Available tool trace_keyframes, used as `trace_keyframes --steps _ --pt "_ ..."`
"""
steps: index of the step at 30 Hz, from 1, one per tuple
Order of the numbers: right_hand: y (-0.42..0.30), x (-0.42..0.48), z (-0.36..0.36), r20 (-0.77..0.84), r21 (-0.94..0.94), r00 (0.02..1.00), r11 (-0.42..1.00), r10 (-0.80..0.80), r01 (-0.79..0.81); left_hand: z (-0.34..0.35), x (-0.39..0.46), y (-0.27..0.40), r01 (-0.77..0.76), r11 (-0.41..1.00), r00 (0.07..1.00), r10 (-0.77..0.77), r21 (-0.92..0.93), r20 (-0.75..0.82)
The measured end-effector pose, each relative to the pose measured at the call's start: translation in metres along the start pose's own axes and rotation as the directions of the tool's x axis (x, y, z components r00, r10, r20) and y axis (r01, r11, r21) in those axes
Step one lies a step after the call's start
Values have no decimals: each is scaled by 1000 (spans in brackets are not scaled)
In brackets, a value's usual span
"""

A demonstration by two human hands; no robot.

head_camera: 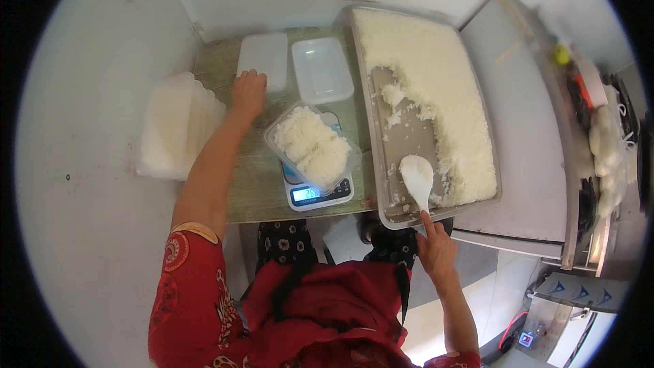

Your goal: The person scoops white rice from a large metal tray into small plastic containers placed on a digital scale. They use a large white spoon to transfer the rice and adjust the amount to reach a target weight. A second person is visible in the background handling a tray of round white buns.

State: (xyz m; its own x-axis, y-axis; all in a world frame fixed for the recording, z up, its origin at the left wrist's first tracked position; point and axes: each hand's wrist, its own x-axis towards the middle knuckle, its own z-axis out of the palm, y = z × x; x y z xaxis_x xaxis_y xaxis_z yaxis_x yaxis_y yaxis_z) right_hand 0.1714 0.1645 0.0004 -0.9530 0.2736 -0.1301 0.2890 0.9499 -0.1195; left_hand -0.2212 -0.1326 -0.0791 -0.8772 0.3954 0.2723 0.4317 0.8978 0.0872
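My left hand point(249, 93) rests at the near left part of a flat, translucent plastic lid point(268, 53), fingertips on it; whether they grip it is unclear. In my right hand point(438, 250) is the handle of a white rice paddle point(416, 174), its blade low over a large metal tray point(403, 140). Cooked white rice point(429, 46) fills the tray's far and right parts, with bare metal at the near left. Between my hands, a clear plastic container point(271, 135) heaped with rice point(311, 140) sits askew on a digital kitchen scale point(319, 204) with a lit display.
An empty white plastic tray point(323, 72) lies beside the lid on the green wooden table point(250, 179). Several translucent containers or lids point(176, 128) are stacked at the left wall. A white cabinet or freezer point(516, 138) stands right of the rice tray.
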Motion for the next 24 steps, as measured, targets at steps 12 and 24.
trace_keyframes --steps 12,24 --pt "0 -7 -4 -67 -4 997 1000 -26 26 -43 7 18 -140 925 839 -77 -352 -538" --pt "-55 37 -29 -35 876 998 482 52 6 -144 -52 60 271 -104 948 -145 -957 284"
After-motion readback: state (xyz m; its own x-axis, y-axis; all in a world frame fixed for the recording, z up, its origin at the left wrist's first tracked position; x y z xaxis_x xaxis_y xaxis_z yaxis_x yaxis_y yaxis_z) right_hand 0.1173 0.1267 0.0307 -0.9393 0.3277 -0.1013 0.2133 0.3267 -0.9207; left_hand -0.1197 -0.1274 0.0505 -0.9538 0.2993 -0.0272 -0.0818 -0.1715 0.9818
